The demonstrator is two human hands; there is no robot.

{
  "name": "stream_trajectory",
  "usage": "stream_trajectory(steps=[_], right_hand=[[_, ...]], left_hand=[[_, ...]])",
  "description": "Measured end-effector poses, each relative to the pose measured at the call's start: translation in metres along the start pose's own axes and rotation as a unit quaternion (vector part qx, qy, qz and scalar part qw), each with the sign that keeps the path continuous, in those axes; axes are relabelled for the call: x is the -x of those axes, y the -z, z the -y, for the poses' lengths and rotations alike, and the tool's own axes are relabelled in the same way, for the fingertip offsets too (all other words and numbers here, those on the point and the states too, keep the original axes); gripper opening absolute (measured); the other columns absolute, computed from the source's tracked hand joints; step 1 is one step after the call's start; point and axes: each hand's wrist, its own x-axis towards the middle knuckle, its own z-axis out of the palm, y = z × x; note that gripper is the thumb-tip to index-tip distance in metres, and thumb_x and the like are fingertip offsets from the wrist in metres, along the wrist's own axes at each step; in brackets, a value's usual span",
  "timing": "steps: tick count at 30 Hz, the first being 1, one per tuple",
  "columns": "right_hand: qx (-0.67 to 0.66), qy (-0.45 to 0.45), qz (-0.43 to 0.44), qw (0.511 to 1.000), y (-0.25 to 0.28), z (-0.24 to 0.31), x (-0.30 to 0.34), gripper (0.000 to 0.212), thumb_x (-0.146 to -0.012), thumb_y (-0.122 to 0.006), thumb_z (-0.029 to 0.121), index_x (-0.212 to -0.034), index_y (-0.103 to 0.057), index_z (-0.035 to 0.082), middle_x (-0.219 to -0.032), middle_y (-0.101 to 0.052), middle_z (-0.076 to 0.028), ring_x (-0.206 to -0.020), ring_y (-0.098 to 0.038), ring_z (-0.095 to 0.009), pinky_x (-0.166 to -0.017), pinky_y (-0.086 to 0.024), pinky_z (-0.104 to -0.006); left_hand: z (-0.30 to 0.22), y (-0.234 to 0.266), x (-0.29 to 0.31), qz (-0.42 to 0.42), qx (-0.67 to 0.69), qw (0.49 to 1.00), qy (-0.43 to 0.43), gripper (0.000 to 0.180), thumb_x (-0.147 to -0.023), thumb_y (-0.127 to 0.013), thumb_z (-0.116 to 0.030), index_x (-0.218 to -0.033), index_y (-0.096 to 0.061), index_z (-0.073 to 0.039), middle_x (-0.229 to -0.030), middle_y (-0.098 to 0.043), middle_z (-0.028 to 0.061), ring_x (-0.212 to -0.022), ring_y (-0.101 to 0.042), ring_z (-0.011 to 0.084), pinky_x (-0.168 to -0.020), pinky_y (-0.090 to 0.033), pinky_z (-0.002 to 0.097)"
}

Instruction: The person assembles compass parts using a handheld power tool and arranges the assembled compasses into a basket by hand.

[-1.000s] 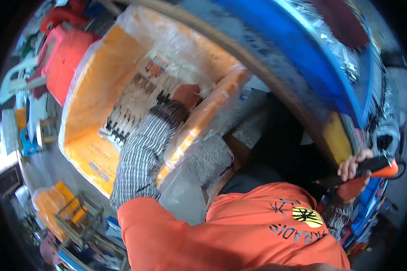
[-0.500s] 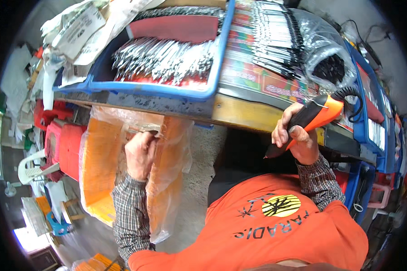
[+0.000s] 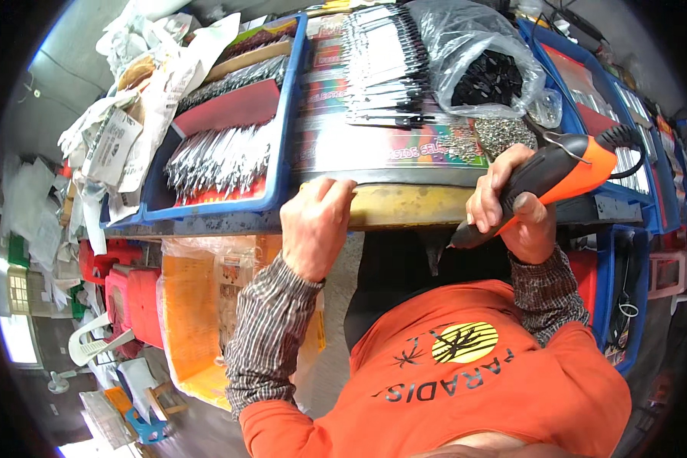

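Observation:
My right hand (image 3: 520, 214) is wrapped round an orange and black electric screwdriver (image 3: 561, 183), whose tip points down and left, short of the bench's front edge. A coiled black cord leaves its back end. At the bench edge, left of the screwdriver, my left hand (image 3: 313, 229) is closed with its fingers curled; whatever it may hold is hidden. Beyond the hands, a row of thin black and silver pieces (image 3: 382, 65) lies on a colourful printed mat (image 3: 320, 141). Small metal screws (image 3: 504, 136) are heaped near the right hand.
A blue crate (image 3: 290, 114) of thin silver pieces stands at the left of the bench, beside crumpled white sacks (image 3: 118, 149). A clear bag (image 3: 466, 38) holds small black parts. Below the bench sits a yellow basket (image 3: 187, 320). More blue trays (image 3: 561, 84) stand at the right.
My left hand has risen from over the yellow basket to the bench edge, moving right. My right hand still holds the electric screwdriver, slightly further right. The view has shifted.

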Motion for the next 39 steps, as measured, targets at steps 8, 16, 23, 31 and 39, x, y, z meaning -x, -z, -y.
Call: stream_trajectory(steps=[8, 16, 23, 31, 39], right_hand=[[-0.017, 0.069, -0.028, 0.997, 0.019, 0.021, -0.001, 0.039, -0.077, -0.065, 0.032, -0.088, -0.041, 0.003, -0.059, -0.048, -0.006, -0.052, -0.049, -0.015, -0.056, -0.043, -0.0304], [-0.006, 0.108, -0.059, 0.992, 0.036, 0.029, -0.002, 0.038, -0.079, -0.062, 0.033, -0.089, -0.041, 0.003, -0.058, -0.047, -0.006, -0.052, -0.048, -0.014, -0.056, -0.042, -0.0298], [0.02, 0.137, -0.072, 0.988, 0.042, 0.031, -0.005, 0.034, -0.082, -0.057, 0.033, -0.089, -0.041, 0.003, -0.059, -0.046, -0.006, -0.054, -0.048, -0.014, -0.058, -0.042, -0.031], [0.082, 0.135, -0.105, 0.982, 0.046, 0.028, -0.005, 0.037, -0.082, -0.057, 0.038, -0.09, -0.041, 0.006, -0.06, -0.044, -0.002, -0.054, -0.046, -0.013, -0.059, -0.04, -0.0307], [0.032, 0.186, -0.116, 0.975, 0.046, 0.021, -0.013, 0.024, -0.084, -0.054, 0.019, -0.092, -0.042, 0.001, -0.06, -0.047, -0.007, -0.056, -0.049, -0.017, -0.059, -0.044, -0.0325]], left_hand=[[0.01, -0.046, -0.063, 0.017, -0.036, 0.997, -0.065, 0.017, -0.071, -0.062, -0.006, -0.088, -0.06, -0.008, -0.079, -0.059, 0.0076, -0.073, -0.058, 0.0255, -0.063, -0.047, 0.0333], [0.017, -0.074, -0.08, 0.047, -0.097, 0.991, -0.078, 0.015, -0.072, -0.06, -0.009, -0.087, -0.059, -0.011, -0.078, -0.057, 0.0066, -0.075, -0.057, 0.0258, -0.062, -0.047, 0.035], [0.02, -0.078, -0.082, 0.02, -0.077, 0.995, -0.062, 0.016, -0.069, -0.062, -0.008, -0.084, -0.06, -0.011, -0.078, -0.056, 0.0059, -0.075, -0.057, 0.0252, -0.061, -0.047, 0.0346], [0.009, -0.066, -0.076, 0.064, -0.081, 0.99, -0.09, 0.011, -0.071, -0.063, -0.012, -0.081, -0.059, -0.011, -0.078, -0.055, 0.0056, -0.074, -0.056, 0.0249, -0.063, -0.045, 0.0345], [0.011, -0.062, -0.07, 0.081, -0.062, 0.988, -0.113, 0.013, -0.071, -0.063, -0.009, -0.083, -0.06, -0.01, -0.079, -0.055, 0.0065, -0.077, -0.055, 0.0256, -0.066, -0.044, 0.0351]])
